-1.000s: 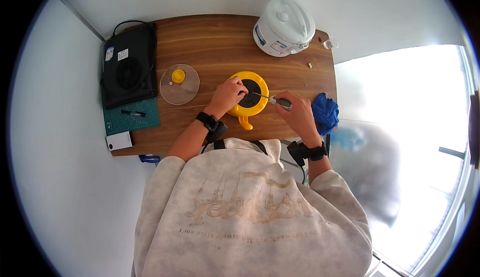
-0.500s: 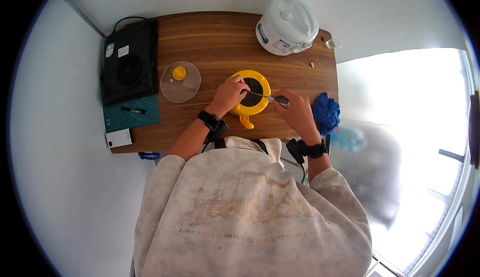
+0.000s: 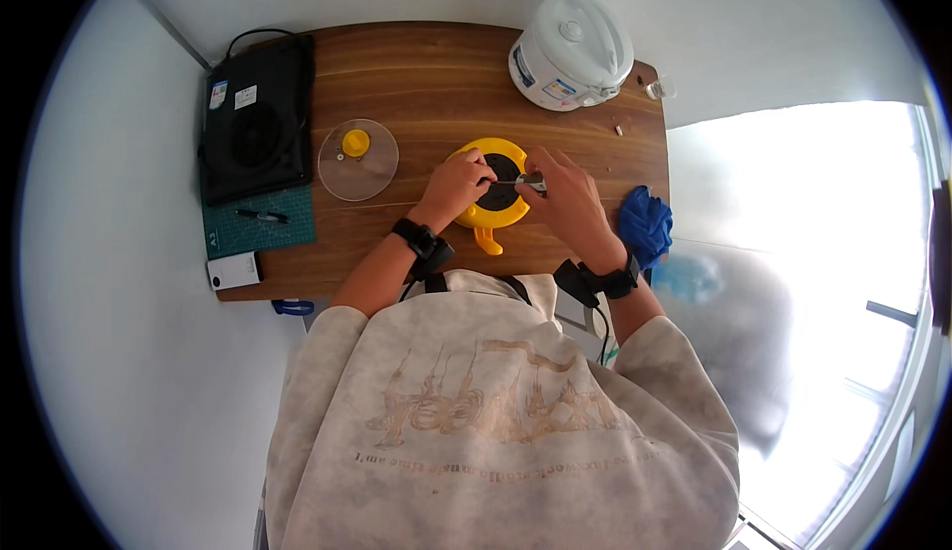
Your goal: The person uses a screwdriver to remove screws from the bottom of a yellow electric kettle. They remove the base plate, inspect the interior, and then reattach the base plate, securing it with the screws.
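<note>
A round yellow device [image 3: 478, 219] with a black centre and a curved yellow handle, perhaps a cable reel, lies flat on the wooden table before me. My right hand [image 3: 573, 205] is closed around the grey-and-black handle of a screwdriver [image 3: 536, 182]. Its thin shaft points left across the black centre. At the shaft's tip, the fingers of my left hand [image 3: 454, 191] are pinched together over the device; whatever they hold is too small to make out. Left of the device, a clear round disc [image 3: 372, 181] carries a yellow round knob [image 3: 356, 143] and several tiny parts.
At the far left a black flat appliance [image 3: 253, 133] lies partly over a green cutting mat [image 3: 228, 233] with a pen [image 3: 263, 217]. A white box-like object [image 3: 235, 270] sits at the near-left corner. A white rice cooker [image 3: 570, 54] stands far right; blue cloth [image 3: 646, 225] lies right.
My right hand has moved slightly up and left and turned, its fingers now further over the screwdriver's handle. My left hand and the yellow device have stayed in place.
</note>
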The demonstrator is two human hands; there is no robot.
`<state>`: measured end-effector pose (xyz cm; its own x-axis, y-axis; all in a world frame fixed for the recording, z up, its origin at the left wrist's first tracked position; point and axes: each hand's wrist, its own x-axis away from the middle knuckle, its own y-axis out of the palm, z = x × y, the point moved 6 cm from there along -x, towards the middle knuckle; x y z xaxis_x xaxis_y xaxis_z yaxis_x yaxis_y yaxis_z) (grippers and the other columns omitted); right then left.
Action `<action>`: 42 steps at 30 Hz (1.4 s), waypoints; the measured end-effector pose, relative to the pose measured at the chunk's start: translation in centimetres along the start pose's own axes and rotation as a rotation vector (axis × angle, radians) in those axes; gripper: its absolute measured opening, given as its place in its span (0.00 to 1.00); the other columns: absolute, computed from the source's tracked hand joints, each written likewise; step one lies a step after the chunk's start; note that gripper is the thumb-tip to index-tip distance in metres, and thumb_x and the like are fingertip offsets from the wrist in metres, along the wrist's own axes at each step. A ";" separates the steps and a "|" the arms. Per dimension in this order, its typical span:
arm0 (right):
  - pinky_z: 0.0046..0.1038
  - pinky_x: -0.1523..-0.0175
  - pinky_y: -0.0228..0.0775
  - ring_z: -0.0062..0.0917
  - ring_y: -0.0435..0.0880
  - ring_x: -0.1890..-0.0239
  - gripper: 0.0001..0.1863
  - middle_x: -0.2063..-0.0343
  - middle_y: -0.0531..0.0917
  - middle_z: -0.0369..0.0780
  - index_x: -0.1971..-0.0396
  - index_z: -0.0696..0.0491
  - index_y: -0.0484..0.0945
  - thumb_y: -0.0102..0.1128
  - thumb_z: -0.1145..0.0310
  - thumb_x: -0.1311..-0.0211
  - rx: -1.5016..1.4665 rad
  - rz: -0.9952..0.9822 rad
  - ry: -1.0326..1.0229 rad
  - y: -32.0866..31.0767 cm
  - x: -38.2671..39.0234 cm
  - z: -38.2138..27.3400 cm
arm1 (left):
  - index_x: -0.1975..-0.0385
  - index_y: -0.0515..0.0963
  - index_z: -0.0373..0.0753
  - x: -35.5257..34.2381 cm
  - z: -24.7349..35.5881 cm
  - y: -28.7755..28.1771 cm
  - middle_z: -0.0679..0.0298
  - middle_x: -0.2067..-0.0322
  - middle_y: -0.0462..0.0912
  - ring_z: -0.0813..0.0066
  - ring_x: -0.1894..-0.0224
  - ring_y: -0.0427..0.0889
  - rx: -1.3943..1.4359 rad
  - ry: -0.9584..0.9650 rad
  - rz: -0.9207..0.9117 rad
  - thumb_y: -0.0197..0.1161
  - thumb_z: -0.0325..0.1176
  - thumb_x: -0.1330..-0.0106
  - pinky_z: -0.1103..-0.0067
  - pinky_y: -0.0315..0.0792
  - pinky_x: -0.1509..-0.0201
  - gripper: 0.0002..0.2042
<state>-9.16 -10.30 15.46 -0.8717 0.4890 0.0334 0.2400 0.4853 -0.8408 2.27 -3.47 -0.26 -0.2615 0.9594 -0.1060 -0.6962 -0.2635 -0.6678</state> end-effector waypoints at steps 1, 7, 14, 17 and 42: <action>0.40 0.60 0.75 0.44 0.83 0.64 0.14 0.61 0.80 0.45 0.57 0.54 0.74 0.65 0.71 0.43 -0.008 -0.005 -0.018 0.1 -0.1 -0.4 | 0.65 0.88 0.43 0.0 0.0 0.0 0.64 0.63 0.80 0.65 0.58 0.82 0.006 0.005 0.003 0.69 0.30 0.40 0.72 0.78 0.53 0.05; 0.40 0.59 0.77 0.45 0.83 0.65 0.15 0.60 0.79 0.45 0.57 0.55 0.74 0.60 0.76 0.47 -0.047 0.001 -0.020 -0.1 0.4 -1.6 | 0.65 0.87 0.43 0.0 -0.1 -0.1 0.65 0.63 0.79 0.65 0.57 0.81 0.027 -0.006 -0.002 0.69 0.30 0.40 0.72 0.77 0.53 0.06; 0.40 0.58 0.78 0.45 0.83 0.64 0.15 0.61 0.79 0.46 0.55 0.55 0.75 0.60 0.75 0.44 0.015 -0.051 -0.102 -0.3 0.6 -0.7 | 0.65 0.87 0.43 0.0 -0.1 0.0 0.64 0.63 0.79 0.65 0.57 0.81 0.024 0.007 -0.004 0.69 0.30 0.40 0.71 0.77 0.53 0.05; 0.40 0.58 0.78 0.44 0.83 0.63 0.14 0.62 0.80 0.45 0.55 0.55 0.75 0.61 0.73 0.41 0.053 -0.076 -0.129 -0.5 0.5 -1.3 | 0.65 0.87 0.42 0.0 -0.3 0.1 0.64 0.64 0.79 0.65 0.58 0.81 0.024 0.015 0.012 0.69 0.30 0.40 0.71 0.77 0.53 0.05; 0.38 0.66 0.78 0.39 0.85 0.67 0.15 0.62 0.79 0.45 0.58 0.56 0.70 0.61 0.66 0.42 0.366 -0.008 -0.227 0.4 -0.2 -3.7 | 0.63 0.86 0.44 0.1 -0.2 0.1 0.65 0.63 0.79 0.66 0.58 0.82 0.015 0.037 0.031 0.68 0.30 0.39 0.71 0.78 0.55 0.06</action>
<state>-7.30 -7.56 17.12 -0.9547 0.2941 -0.0445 0.1007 0.1790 -0.9787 2.25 -3.37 -0.49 -0.2582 0.9538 -0.1536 -0.6981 -0.2941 -0.6528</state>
